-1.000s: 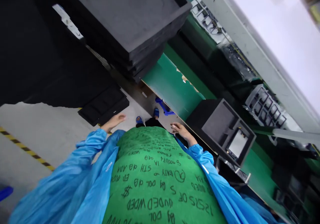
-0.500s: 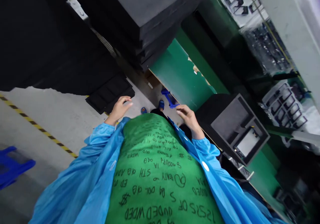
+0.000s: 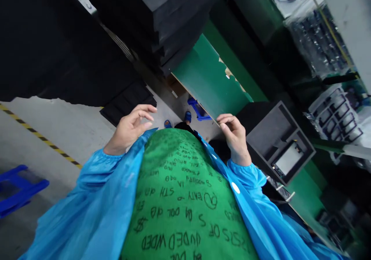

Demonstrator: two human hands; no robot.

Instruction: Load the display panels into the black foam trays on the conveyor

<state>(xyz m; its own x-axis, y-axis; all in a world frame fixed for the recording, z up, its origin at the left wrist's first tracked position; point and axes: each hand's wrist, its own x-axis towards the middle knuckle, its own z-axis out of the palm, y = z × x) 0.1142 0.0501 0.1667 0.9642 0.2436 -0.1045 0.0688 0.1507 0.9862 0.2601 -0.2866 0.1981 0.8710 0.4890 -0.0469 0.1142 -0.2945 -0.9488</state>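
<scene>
I look steeply down my own body: a green shirt with black lettering (image 3: 185, 202) under an open blue coat (image 3: 95, 198). My left hand (image 3: 130, 128) is raised in front of my chest, fingers curled and apart, holding nothing. My right hand (image 3: 234, 134) is raised at the edge of the green table (image 3: 208, 86), fingers bent, nothing visible in them. Just right of that hand lies a black foam tray (image 3: 275, 140) with recesses and a flat silver part in one of them.
A tall stack of black foam trays (image 3: 168, 16) stands on the table ahead. More black foam (image 3: 127, 101) lies on the grey floor with its yellow-black stripe (image 3: 37, 136). A blue stool (image 3: 17, 186) is at left. Racks of small parts (image 3: 333, 113) are at right.
Both hands have risen from low at my sides to chest height and come nearer to the camera. The view has swung left, bringing the blue stool in.
</scene>
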